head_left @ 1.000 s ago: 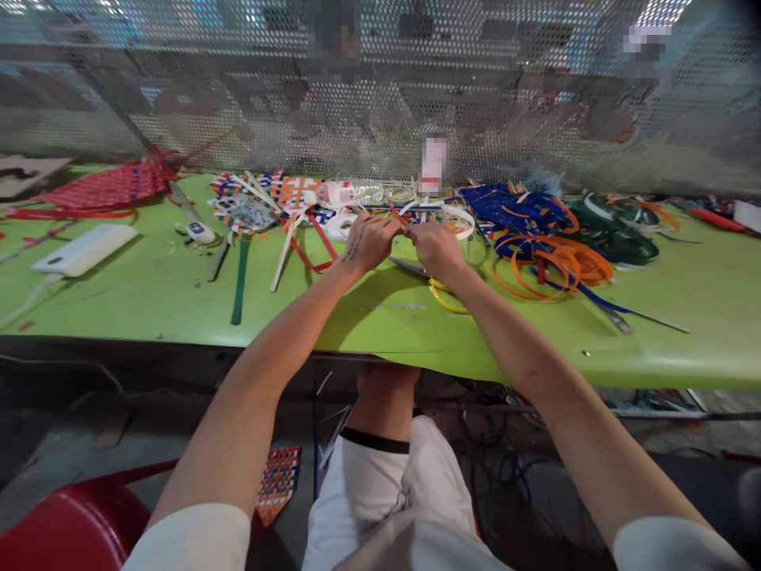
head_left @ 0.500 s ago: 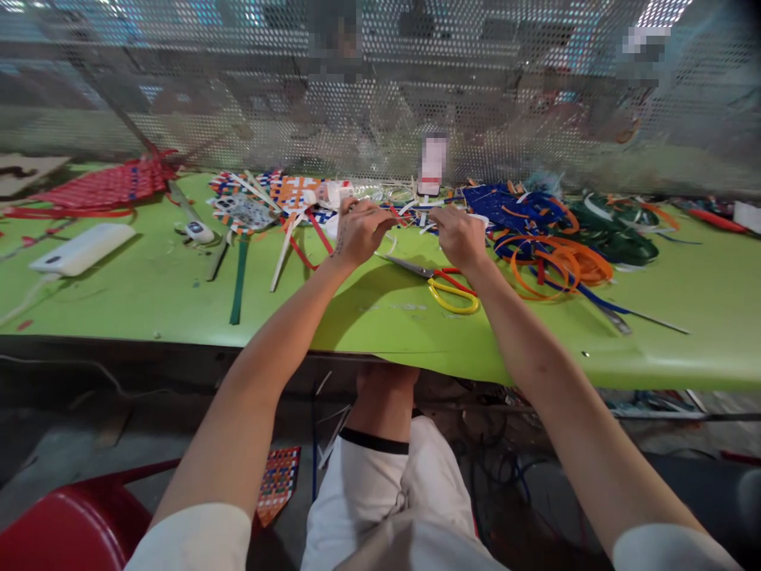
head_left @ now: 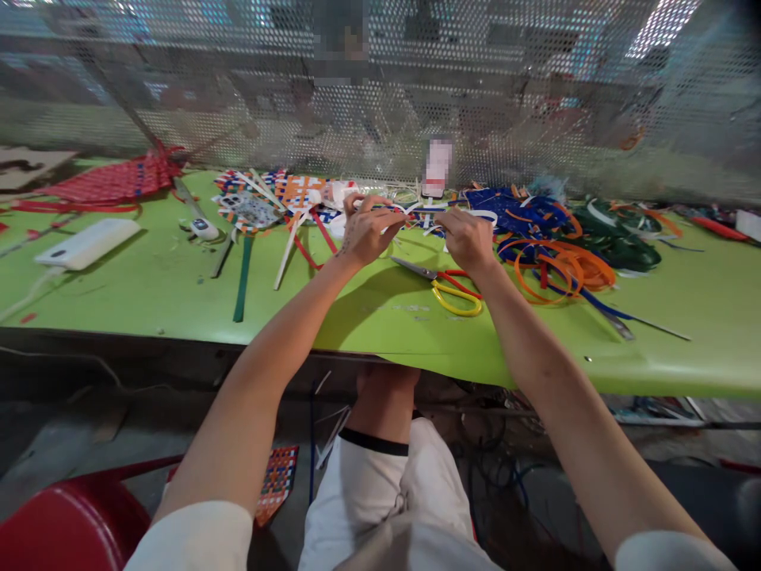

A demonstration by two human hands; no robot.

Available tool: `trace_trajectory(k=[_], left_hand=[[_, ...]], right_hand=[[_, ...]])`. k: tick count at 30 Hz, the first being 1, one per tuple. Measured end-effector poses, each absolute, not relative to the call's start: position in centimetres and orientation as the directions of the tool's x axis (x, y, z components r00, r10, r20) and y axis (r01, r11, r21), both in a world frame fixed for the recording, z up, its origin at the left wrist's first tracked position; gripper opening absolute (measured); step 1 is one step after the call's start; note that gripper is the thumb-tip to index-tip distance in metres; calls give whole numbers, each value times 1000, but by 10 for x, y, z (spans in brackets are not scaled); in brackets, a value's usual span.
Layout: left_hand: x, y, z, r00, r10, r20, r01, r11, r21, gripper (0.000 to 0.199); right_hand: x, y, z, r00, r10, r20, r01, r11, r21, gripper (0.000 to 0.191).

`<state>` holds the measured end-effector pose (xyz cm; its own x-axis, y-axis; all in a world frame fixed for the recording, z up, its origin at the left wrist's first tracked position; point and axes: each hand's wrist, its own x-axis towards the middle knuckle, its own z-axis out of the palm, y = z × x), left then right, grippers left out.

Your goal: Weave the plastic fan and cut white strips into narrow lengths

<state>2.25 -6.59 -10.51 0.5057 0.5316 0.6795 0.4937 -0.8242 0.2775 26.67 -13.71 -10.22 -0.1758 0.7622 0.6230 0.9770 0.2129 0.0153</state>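
Both my hands are raised over the far half of the green table, a short gap apart. The fingertips of my left hand [head_left: 369,231] pinch the end of narrow plastic strips, a bit of red showing there. My right hand [head_left: 469,236] has its fingers curled on the other end, and a white plastic strip [head_left: 488,214] loops out beyond it. Between them stretch blue and white strips [head_left: 425,216], partly hidden by the fingers. Scissors [head_left: 443,279] with one red and one yellow handle lie just below my right hand.
A phone [head_left: 437,168] leans upright against the perforated metal screen [head_left: 267,103]. Orange strip coils [head_left: 550,270] and blue and green strips lie right. Woven pieces [head_left: 297,194], a white power bank [head_left: 88,243] and a watch [head_left: 204,228] are left. A red stool [head_left: 71,523] stands below.
My hands have shifted slightly, and more of the blue and white strips shows between them. My left fingers are a little more raised and spread. The whole view has moved slightly.
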Motion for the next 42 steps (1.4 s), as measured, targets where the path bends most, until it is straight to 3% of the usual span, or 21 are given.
trace_trajectory(k=[9, 17, 25, 32, 38, 42], left_hand=[[23, -62, -112, 531, 498, 686, 480, -843, 242, 57], [31, -62, -117, 553, 520, 651, 474, -839, 268, 45], [35, -64, -116, 563, 555, 612, 469, -825, 317, 37], [27, -64, -111, 542, 510, 668, 450, -848, 281, 47], [18, -57, -103, 565, 511, 648, 500, -836, 224, 66], [22, -57, -109, 505, 572, 646, 487, -807, 334, 79]], right_hand=[[261, -138, -97, -182, 784, 593, 978, 208, 26, 42], [237, -143, -103, -266, 804, 532, 955, 296, 31, 41], [232, -143, -106, -122, 873, 472, 966, 214, -146, 36], [236, -144, -103, -127, 854, 504, 969, 214, -119, 34], [247, -142, -104, -58, 782, 620, 979, 166, -118, 38], [247, -143, -103, -13, 755, 655, 974, 157, -162, 39]])
